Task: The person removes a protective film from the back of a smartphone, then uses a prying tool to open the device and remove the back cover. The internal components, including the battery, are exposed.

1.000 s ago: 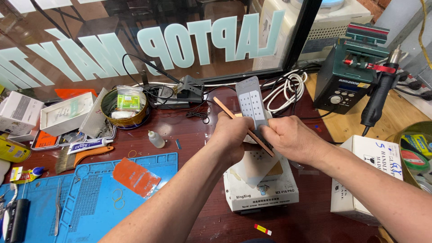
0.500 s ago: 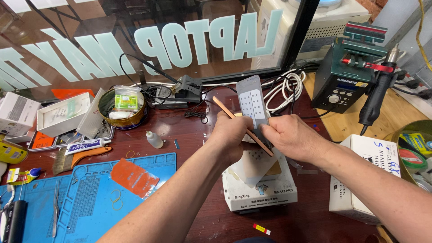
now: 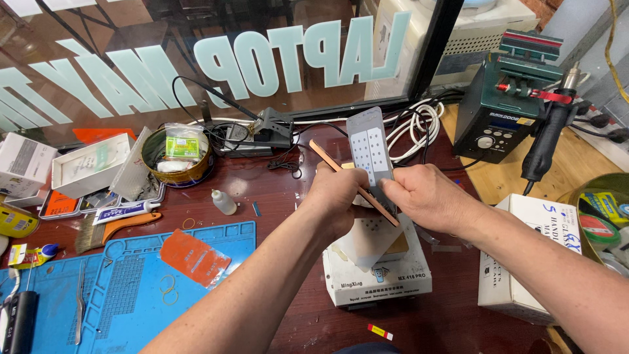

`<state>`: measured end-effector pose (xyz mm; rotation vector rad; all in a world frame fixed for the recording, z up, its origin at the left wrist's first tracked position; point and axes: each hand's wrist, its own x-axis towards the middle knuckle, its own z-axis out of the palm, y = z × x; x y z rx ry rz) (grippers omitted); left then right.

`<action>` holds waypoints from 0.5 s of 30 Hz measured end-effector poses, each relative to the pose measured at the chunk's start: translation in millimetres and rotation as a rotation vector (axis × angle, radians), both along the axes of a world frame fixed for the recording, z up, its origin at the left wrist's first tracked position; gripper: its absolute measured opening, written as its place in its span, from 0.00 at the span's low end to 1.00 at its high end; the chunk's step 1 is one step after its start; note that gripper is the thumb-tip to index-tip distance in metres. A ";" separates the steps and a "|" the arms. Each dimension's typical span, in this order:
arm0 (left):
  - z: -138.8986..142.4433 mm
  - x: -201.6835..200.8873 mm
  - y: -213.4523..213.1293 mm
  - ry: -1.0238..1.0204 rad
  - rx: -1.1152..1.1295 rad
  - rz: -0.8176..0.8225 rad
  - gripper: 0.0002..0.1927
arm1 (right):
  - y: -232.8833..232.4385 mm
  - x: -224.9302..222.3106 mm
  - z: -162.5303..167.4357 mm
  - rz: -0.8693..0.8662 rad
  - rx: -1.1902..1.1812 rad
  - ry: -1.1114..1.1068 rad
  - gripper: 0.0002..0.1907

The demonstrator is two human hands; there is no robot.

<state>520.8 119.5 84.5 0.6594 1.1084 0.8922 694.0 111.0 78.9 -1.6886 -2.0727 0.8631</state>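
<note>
Centre frame, above white heating box (image 3: pixel 377 278) | left hand (image 3: pixel 337 196) fingers clamped on copper-coloured strip (image 3: pixel 354 183) | right hand (image 3: pixel 422 196) pinching grey perforated plate (image 3: pixel 370 147) | risk — pinch slips, plate drops onto box.

My left hand (image 3: pixel 341 196) covers the lower end of the grey perforated plate (image 3: pixel 370 147), so I cannot see where my fingers grip it. The thin copper strip (image 3: pixel 341 172) passes behind both hands; its middle is hidden and I cannot tell which hand pinches it. My right hand (image 3: pixel 426 196) hides its own fingertips. Both hands mask the top of the white heating block (image 3: pixel 377 282), so what lies on it is only partly visible. The white box (image 3: pixel 531 262) is crossed by my right forearm. The blue mat (image 3: pixel 124 288) and the green tin (image 3: pixel 606 210) run off the frame's edges. The small items inside the round tin (image 3: pixel 177 157) are too small to identify.
</note>
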 end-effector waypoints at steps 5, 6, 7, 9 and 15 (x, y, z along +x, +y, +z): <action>3.1 0.3 -1.3 -0.032 -0.031 0.035 0.18 | 1.3 1.7 -1.9 0.001 0.036 -0.004 0.19; 4.9 0.3 -1.9 -0.028 -0.024 0.036 0.18 | 1.4 1.8 -1.4 0.008 0.050 0.003 0.19; 6.7 0.5 -3.0 -0.025 -0.018 0.035 0.19 | 1.2 2.0 -0.8 0.014 0.063 0.010 0.19; 10.8 1.7 -4.6 -0.037 0.009 0.025 0.19 | 0.5 2.0 0.2 0.009 0.061 0.010 0.19; 9.8 8.8 -3.9 0.075 -0.029 0.186 0.23 | -0.4 0.4 -1.2 0.012 -0.084 0.123 0.17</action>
